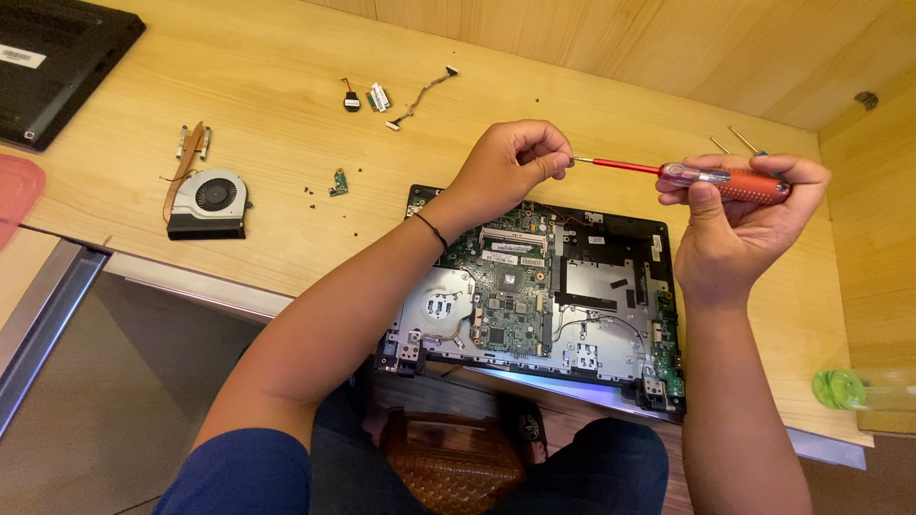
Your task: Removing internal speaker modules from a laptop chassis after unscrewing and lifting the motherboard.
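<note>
I'm seeing the opened laptop [534, 296] overhanging the counter [286, 143] near edge — bare wood lying far-left. My right hand [739, 215] is gripping the red screwdriver [687, 175] handle; my left hand [510, 162] is pinching its tip — both above the laptop.

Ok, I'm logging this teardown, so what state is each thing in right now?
Laptop base: opened, circuit board exposed.
Screwdriver: held level above the laptop.
Right hand: gripping the screwdriver handle.
Left hand: pinching the screwdriver tip.
Cooling fan: removed, lying on the desk.
Black cover: off, set aside at the desk corner.
</note>
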